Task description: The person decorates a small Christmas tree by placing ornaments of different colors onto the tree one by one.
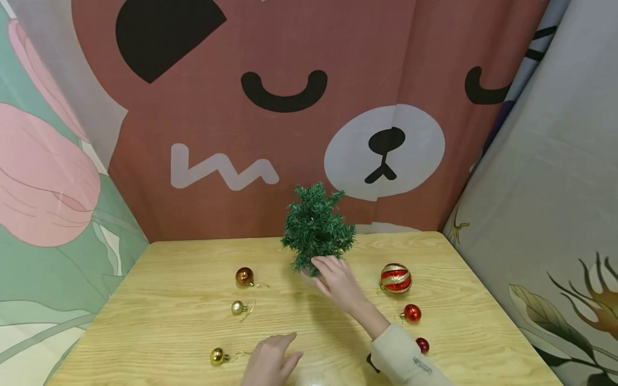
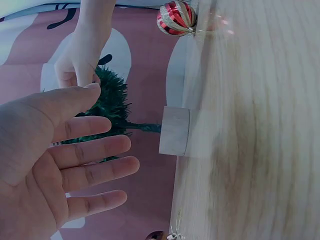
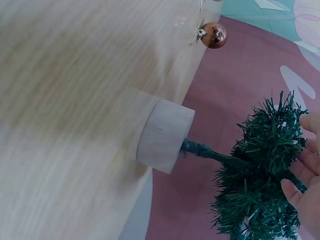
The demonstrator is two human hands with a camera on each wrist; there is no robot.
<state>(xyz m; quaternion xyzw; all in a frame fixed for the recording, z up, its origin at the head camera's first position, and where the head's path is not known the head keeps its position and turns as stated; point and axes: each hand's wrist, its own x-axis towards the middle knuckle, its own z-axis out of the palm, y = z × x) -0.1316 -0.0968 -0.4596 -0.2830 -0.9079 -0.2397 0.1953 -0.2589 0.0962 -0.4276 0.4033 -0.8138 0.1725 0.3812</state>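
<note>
A small green artificial tree [image 1: 316, 228] stands on a round wooden base [image 3: 165, 135] near the far middle of the wooden table [image 1: 159, 327]. My right hand [image 1: 328, 266] reaches to its lower branches; in the right wrist view the thumb and fingers [image 3: 296, 192] close on the foliage [image 3: 260, 175]. My left hand [image 1: 285, 351] rests flat near the front edge, fingers straight, holding nothing. The left wrist view shows its open palm [image 2: 65, 165] facing the tree [image 2: 112, 110]. A gold bauble [image 1: 218, 356] lies just left of it.
On the left lie a copper bauble [image 1: 244, 276] and a small pale gold one [image 1: 237, 307]. To the right are a large red-and-gold striped bauble [image 1: 396, 279], a red one [image 1: 412, 313] and a smaller dark red one [image 1: 422, 344]. Printed curtains enclose the table.
</note>
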